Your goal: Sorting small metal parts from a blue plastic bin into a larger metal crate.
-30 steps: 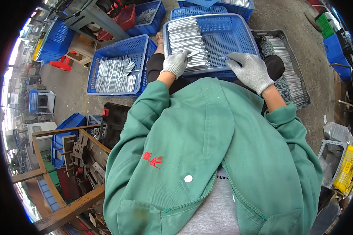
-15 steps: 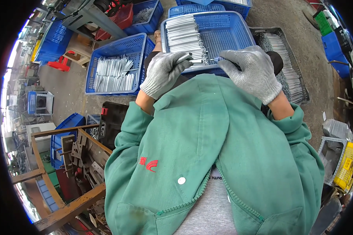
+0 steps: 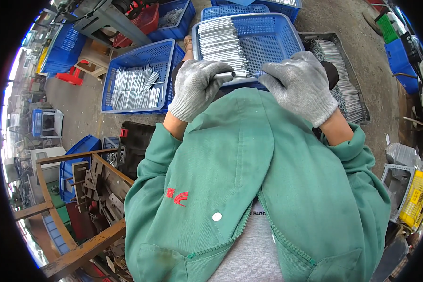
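Both my hands wear grey knit gloves and come out of green jacket sleeves. My left hand [image 3: 197, 87] is closed around a short metal rod [image 3: 225, 75] whose end sticks out to the right. My right hand [image 3: 301, 84] is curled close beside it, its fingertips by the rod's end; what it grips is hidden. Both hands hover over the near rim of a blue plastic basket [image 3: 272, 44] on my lap. A neat row of silver metal pieces [image 3: 218, 42] fills that basket's left half.
A second blue basket [image 3: 138, 56] of loose silver pieces stands on the floor to the left. A dark tray of thin rods [image 3: 338, 70] lies at right. More blue crates [image 3: 174, 21] sit behind. A wooden frame [image 3: 80, 197] and metal parts are at lower left.
Both hands have drawn back from inside the basket toward my chest and come closer together. The left hand now holds a rod up at the basket's near rim.
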The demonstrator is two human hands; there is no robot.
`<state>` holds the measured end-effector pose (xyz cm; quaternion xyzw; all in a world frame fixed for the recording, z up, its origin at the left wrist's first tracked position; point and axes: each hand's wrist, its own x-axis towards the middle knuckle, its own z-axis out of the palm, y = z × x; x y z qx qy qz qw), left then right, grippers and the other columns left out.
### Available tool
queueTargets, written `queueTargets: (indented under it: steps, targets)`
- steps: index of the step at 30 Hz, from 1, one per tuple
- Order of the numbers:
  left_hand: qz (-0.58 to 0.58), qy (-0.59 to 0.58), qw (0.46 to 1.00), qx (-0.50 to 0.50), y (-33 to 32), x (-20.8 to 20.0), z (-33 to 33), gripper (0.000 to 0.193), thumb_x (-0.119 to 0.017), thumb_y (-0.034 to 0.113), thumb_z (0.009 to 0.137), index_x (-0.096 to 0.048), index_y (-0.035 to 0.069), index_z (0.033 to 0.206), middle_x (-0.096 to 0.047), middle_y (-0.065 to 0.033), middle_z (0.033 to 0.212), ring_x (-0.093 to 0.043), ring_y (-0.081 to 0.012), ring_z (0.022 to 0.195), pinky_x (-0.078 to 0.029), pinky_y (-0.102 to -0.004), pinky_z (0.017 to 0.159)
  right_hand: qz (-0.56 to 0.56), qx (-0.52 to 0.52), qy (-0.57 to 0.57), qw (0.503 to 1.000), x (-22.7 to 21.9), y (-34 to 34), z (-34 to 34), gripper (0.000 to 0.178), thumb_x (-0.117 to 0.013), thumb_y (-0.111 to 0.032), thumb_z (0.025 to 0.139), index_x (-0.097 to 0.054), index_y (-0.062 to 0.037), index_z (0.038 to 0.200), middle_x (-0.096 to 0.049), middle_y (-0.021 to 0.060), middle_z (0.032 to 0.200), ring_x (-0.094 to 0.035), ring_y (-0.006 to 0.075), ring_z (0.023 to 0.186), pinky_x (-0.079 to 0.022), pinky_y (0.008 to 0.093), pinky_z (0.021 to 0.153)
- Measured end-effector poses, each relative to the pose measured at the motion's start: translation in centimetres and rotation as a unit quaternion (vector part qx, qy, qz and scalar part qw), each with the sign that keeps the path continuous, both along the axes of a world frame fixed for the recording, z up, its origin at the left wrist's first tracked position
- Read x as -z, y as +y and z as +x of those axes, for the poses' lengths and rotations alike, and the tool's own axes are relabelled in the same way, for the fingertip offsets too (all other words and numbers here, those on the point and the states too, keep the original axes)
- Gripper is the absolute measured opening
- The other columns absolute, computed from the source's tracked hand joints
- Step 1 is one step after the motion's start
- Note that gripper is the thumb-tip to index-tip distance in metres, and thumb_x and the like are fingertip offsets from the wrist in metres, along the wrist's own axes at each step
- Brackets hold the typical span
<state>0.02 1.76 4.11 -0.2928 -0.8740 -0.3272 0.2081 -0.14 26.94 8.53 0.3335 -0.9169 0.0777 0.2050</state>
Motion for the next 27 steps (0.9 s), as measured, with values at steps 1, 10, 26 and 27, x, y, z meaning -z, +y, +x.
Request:
queueTargets:
  steps: [1,10,26,27]
  targets:
    - [0.0,0.0,1.0,0.0,0.1,-0.1,0.1,0.014,-0.069,0.019,0.084,-0.072,0.007,0.092,-0.07,-0.0014,0.076,-0.059,-0.0189,0.066,-0.045,-0.0324,0.068,0.0,0.0,0.0,1.0,-0.1,0.0,0.1,0.015,-0.071,-0.028,0.086,-0.077,-0.0144,0.09,-0.074,-0.0001,0.073,-0.065,0.0186,0.067,-0.047,0.0306,0.081]
    - [-0.078,0.062,0.993,-0.06,0.6,-1.0,0.7,0.018,-0.07,0.02,0.082,-0.073,0.014,0.098,-0.073,0.0035,0.085,-0.064,-0.0171,0.075,-0.044,-0.0322,0.081,-0.106,-0.021,0.021,0.994,0.1,-0.1,-0.8,0.025,-0.065,-0.032,0.089,-0.07,-0.0167,0.071,-0.064,0.0008,0.057,-0.058,0.0193,0.05,-0.047,0.0317,0.073]
    - [-0.077,0.124,0.987,-0.061,0.5,-0.7,0.2,0.023,-0.076,0.015,0.071,-0.074,0.014,0.093,-0.071,0.0015,0.081,-0.061,-0.0174,0.064,-0.045,-0.0319,0.067,-0.044,0.011,-0.04,0.998,-1.2,-0.3,-0.6,0.016,-0.071,-0.028,0.087,-0.078,-0.0136,0.084,-0.069,0.0013,0.064,-0.06,0.0176,0.058,-0.049,0.0299,0.073]
    - [-0.071,0.127,0.987,-0.062,0.5,-0.5,0.2,0.022,-0.076,0.015,0.071,-0.074,0.014,0.093,-0.071,0.0016,0.08,-0.061,-0.0173,0.064,-0.045,-0.0317,0.067,-0.038,0.008,-0.048,0.998,-1.0,-0.3,-0.6,0.016,-0.071,-0.028,0.087,-0.078,-0.0133,0.085,-0.069,0.0015,0.065,-0.06,0.0176,0.057,-0.049,0.0298,0.072]
